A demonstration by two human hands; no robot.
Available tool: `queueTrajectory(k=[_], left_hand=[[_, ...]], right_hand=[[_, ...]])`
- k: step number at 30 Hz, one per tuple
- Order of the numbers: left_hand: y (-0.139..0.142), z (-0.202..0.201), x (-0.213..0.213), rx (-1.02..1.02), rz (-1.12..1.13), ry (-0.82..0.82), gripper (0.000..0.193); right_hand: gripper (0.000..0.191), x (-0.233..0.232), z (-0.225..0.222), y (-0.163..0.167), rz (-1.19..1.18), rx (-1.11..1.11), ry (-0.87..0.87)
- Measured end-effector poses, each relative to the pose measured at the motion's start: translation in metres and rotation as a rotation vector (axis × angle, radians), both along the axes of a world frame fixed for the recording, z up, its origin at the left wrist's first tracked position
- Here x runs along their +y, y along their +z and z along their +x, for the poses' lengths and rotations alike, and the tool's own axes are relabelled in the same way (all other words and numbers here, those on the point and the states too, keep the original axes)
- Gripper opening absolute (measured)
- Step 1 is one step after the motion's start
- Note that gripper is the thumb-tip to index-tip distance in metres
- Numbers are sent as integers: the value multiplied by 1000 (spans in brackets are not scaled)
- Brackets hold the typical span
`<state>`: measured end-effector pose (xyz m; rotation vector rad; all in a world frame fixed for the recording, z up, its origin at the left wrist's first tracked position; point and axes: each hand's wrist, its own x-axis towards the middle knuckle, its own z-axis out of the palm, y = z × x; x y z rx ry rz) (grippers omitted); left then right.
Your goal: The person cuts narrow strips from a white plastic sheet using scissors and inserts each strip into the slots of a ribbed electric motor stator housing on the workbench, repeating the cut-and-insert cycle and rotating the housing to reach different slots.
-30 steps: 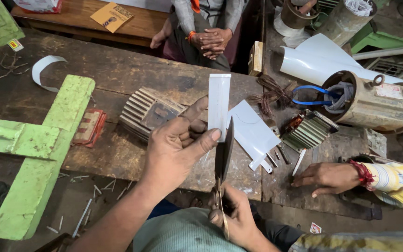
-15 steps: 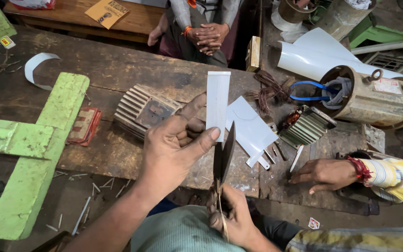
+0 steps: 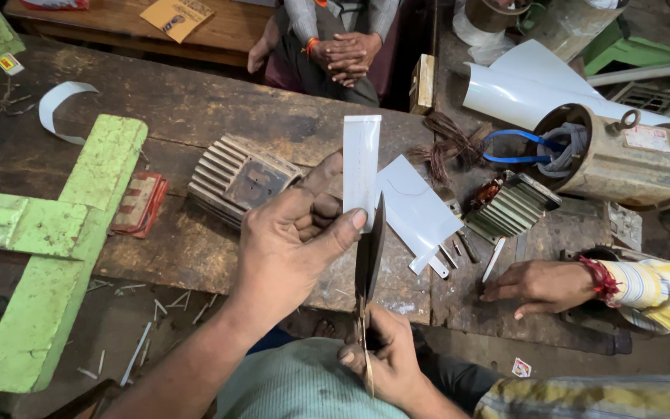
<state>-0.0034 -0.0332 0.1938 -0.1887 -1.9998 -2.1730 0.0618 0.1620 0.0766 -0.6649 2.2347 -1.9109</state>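
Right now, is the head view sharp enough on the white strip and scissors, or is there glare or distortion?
Head view: the narrow white paper strip in the left hand is sharp and evenly lit; the dark metal scissors in the right hand look slightly soft; wide-angle bending at the edges; no strong glare.

A worn, dark wooden workbench (image 3: 195,124) is seen filling most of the view, stained and scratched. Beyond it a lighter wooden bench (image 3: 110,27) is set. Below the near edge, a dusty floor (image 3: 126,326) is littered with what may be small white offcuts. Even, soft light is cast throughout.
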Motion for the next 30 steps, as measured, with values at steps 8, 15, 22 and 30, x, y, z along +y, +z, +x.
queueTrajectory(k=[8,15,22,30], left_hand=[[-5,-4,2,-30,44,-41,51],[-1,-7,6,-16,-63,-29,50],[-6,-7,11,-7,-137,-37,23],[-14,-7,17,-38,-114,-62,17]], right_hand=[[50,2,-1,-3,14,28,-20],[48,8,-1,-9,28,-10,-39],[55,14,-2,-16,-94,-86,-55],[44,12,-1,-15,-62,-50,-104]])
